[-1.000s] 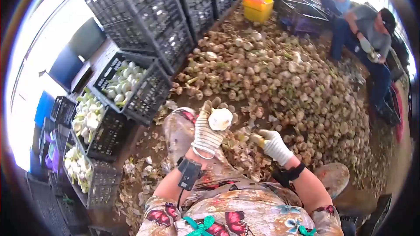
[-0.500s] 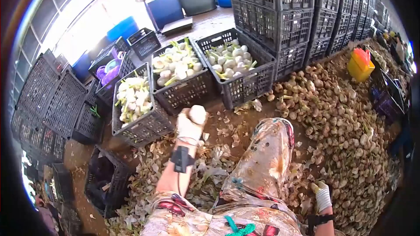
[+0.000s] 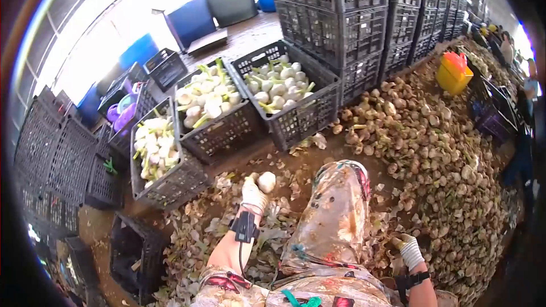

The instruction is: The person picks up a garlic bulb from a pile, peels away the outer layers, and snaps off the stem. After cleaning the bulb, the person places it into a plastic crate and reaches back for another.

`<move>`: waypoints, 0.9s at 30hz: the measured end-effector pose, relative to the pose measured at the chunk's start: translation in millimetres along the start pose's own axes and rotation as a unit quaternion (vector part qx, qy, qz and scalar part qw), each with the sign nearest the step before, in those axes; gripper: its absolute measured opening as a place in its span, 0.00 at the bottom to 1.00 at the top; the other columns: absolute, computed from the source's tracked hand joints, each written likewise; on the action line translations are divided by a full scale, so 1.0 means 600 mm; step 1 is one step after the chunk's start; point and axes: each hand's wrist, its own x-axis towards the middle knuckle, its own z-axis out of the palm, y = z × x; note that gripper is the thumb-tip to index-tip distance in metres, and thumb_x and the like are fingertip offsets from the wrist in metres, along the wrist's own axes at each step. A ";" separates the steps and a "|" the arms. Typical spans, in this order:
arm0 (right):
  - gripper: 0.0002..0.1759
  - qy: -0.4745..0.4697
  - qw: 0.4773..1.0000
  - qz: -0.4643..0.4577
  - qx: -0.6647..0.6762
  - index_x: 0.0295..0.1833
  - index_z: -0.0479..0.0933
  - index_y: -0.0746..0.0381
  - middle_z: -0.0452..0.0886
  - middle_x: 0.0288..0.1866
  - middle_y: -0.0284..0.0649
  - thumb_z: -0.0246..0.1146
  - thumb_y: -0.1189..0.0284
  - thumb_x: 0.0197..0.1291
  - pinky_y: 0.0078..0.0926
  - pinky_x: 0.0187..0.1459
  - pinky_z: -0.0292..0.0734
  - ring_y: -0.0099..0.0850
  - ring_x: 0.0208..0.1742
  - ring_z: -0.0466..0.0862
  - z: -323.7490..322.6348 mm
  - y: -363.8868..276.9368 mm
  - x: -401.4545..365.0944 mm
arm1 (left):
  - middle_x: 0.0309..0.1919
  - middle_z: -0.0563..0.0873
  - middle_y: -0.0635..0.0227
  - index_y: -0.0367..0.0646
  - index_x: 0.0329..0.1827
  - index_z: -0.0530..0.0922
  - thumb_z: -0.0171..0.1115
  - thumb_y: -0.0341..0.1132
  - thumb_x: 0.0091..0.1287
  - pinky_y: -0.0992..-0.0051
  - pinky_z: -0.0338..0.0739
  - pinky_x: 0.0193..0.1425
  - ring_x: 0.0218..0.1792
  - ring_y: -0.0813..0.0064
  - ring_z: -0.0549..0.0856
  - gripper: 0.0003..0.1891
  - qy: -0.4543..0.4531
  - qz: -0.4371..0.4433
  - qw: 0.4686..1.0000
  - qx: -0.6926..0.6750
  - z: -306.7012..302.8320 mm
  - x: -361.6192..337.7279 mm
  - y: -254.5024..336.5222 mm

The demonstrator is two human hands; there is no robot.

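My left hand (image 3: 253,195), in a white knit glove, has its fingers closed around a pale peeled garlic bulb (image 3: 266,182). It hovers over the littered floor in front of the crates. My right hand (image 3: 408,251), also gloved, is low beside my right knee at the edge of a large heap of unpeeled garlic bulbs (image 3: 443,193). Its fingers are curled, and whatever they may hold blends into the brown heap. Three black crates of cleaned bulbs stand ahead: a left crate (image 3: 170,185), a middle crate (image 3: 227,136) and a right crate (image 3: 307,116).
Tall stacks of black crates (image 3: 364,34) rise behind the right crate. Dry peels (image 3: 199,236) cover the floor around my legs. A yellow bucket (image 3: 453,77) sits on the heap. At lower left lies a dark crate (image 3: 133,256), and more crates (image 3: 57,142) lean at far left.
My left hand has drawn back from the crates towards me, still with the bulb. My right hand has shifted slightly left by the heap. The whole view has turned a little.
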 end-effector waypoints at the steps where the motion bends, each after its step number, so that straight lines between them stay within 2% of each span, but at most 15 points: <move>1: 0.15 0.006 1.000 -0.007 -0.027 0.48 0.77 0.70 0.82 0.38 0.37 0.63 0.72 0.58 0.22 0.41 0.73 0.23 0.38 0.77 -0.008 0.009 0.007 | 0.39 0.80 0.59 0.42 0.44 0.72 0.48 0.40 0.67 0.57 0.81 0.40 0.36 0.60 0.81 0.11 -0.039 -0.004 0.999 -0.003 0.051 -0.056 -0.003; 2: 0.15 0.013 0.998 -0.009 -0.053 0.49 0.77 0.69 0.82 0.38 0.37 0.64 0.72 0.57 0.23 0.42 0.73 0.24 0.38 0.77 -0.016 0.021 0.002 | 0.38 0.80 0.60 0.42 0.42 0.72 0.49 0.39 0.66 0.59 0.81 0.38 0.36 0.61 0.82 0.10 -0.078 -0.011 0.997 -0.005 0.111 -0.106 0.003; 3: 0.15 0.007 0.999 -0.029 0.018 0.49 0.78 0.68 0.82 0.39 0.37 0.63 0.71 0.58 0.22 0.42 0.73 0.24 0.38 0.78 -0.015 -0.012 -0.023 | 0.39 0.81 0.61 0.42 0.42 0.73 0.50 0.39 0.66 0.61 0.79 0.35 0.37 0.62 0.82 0.10 -0.303 -0.113 0.944 -0.066 0.135 -0.057 0.020; 4: 0.16 0.014 0.998 -0.058 0.020 0.50 0.78 0.67 0.82 0.39 0.37 0.62 0.71 0.59 0.22 0.41 0.73 0.23 0.38 0.78 -0.016 -0.016 -0.028 | 0.39 0.81 0.62 0.42 0.41 0.74 0.51 0.39 0.65 0.64 0.78 0.33 0.39 0.63 0.82 0.10 -0.501 -0.220 0.826 -0.134 0.162 0.000 0.040; 7: 0.18 0.025 1.000 0.002 -0.017 0.52 0.76 0.67 0.82 0.43 0.40 0.62 0.68 0.60 0.23 0.43 0.74 0.25 0.40 0.78 -0.027 -0.027 -0.040 | 0.36 0.78 0.61 0.39 0.41 0.71 0.57 0.40 0.65 0.57 0.73 0.58 0.42 0.63 0.77 0.13 -0.379 0.044 0.922 0.061 0.343 -0.098 0.108; 8: 0.19 0.034 0.999 0.008 -0.021 0.52 0.76 0.68 0.82 0.44 0.41 0.62 0.66 0.60 0.25 0.44 0.74 0.27 0.41 0.78 -0.030 0.004 -0.027 | 0.46 0.76 0.58 0.42 0.50 0.70 0.55 0.42 0.66 0.51 0.66 0.65 0.51 0.61 0.75 0.15 -0.423 -0.026 0.905 0.038 0.330 -0.010 0.136; 10: 0.21 0.039 0.999 0.014 0.025 0.52 0.76 0.67 0.82 0.45 0.44 0.63 0.63 0.60 0.25 0.46 0.73 0.28 0.42 0.78 -0.032 0.042 -0.014 | 0.61 0.67 0.58 0.48 0.58 0.66 0.50 0.44 0.70 0.47 0.62 0.66 0.62 0.58 0.68 0.18 -0.383 0.004 0.919 0.099 0.352 -0.056 0.109; 11: 0.21 0.057 0.994 0.083 -0.034 0.53 0.76 0.68 0.82 0.45 0.46 0.62 0.63 0.60 0.25 0.46 0.73 0.32 0.43 0.80 -0.034 0.012 -0.027 | 0.59 0.70 0.57 0.47 0.57 0.67 0.51 0.43 0.69 0.49 0.64 0.66 0.59 0.58 0.72 0.17 -0.351 0.027 0.928 0.119 0.354 -0.103 0.072; 13: 0.21 0.079 0.987 0.123 -0.073 0.54 0.75 0.68 0.82 0.45 0.48 0.59 0.64 0.61 0.29 0.45 0.75 0.40 0.44 0.81 -0.039 0.119 0.031 | 0.37 0.83 0.67 0.44 0.51 0.75 0.54 0.41 0.69 0.60 0.76 0.54 0.45 0.68 0.82 0.14 -0.355 -0.015 0.924 0.143 0.332 -0.090 0.020; 14: 0.21 0.062 0.988 0.126 -0.058 0.54 0.75 0.69 0.82 0.46 0.49 0.58 0.64 0.62 0.31 0.45 0.76 0.43 0.45 0.81 -0.047 0.176 0.053 | 0.43 0.82 0.66 0.44 0.53 0.75 0.53 0.35 0.69 0.64 0.77 0.53 0.43 0.70 0.81 0.12 -0.499 -0.102 0.850 0.131 0.302 -0.040 0.016; 16: 0.19 0.098 0.955 0.119 -0.254 0.53 0.75 0.67 0.82 0.46 0.49 0.57 0.67 0.62 0.33 0.44 0.77 0.45 0.44 0.81 -0.082 0.123 0.013 | 0.39 0.84 0.66 0.44 0.57 0.74 0.53 0.30 0.68 0.69 0.81 0.45 0.35 0.74 0.83 0.14 -0.432 -0.096 0.881 0.164 0.295 -0.077 -0.018; 17: 0.18 0.135 0.952 0.111 -0.253 0.53 0.76 0.66 0.82 0.46 0.50 0.57 0.68 0.60 0.34 0.43 0.78 0.46 0.44 0.81 -0.100 0.167 0.032 | 0.39 0.84 0.66 0.43 0.58 0.73 0.53 0.29 0.68 0.71 0.82 0.43 0.33 0.75 0.83 0.16 -0.410 -0.064 0.890 0.190 0.301 -0.114 -0.035; 18: 0.21 0.172 0.964 0.144 -0.144 0.55 0.74 0.63 0.80 0.48 0.50 0.59 0.65 0.59 0.35 0.46 0.77 0.46 0.47 0.80 -0.117 0.154 0.016 | 0.39 0.84 0.65 0.43 0.60 0.72 0.52 0.28 0.68 0.72 0.83 0.42 0.32 0.76 0.83 0.17 -0.386 -0.030 0.896 0.217 0.308 -0.154 -0.047; 23: 0.24 0.245 0.882 0.178 -0.362 0.58 0.70 0.60 0.71 0.60 0.44 0.59 0.60 0.58 0.36 0.58 0.69 0.41 0.60 0.71 -0.199 0.147 0.031 | 0.38 0.83 0.65 0.41 0.59 0.71 0.51 0.28 0.70 0.80 0.80 0.32 0.29 0.80 0.82 0.15 -0.417 0.018 0.856 0.306 0.333 -0.250 -0.094; 27: 0.30 0.217 0.888 0.136 -0.381 0.64 0.63 0.58 0.66 0.65 0.46 0.60 0.62 0.57 0.37 0.59 0.70 0.42 0.61 0.71 -0.236 0.186 0.087 | 0.30 0.82 0.67 0.39 0.57 0.72 0.58 0.32 0.67 0.81 0.75 0.25 0.21 0.81 0.76 0.17 -0.418 0.081 0.824 0.373 0.346 -0.301 -0.141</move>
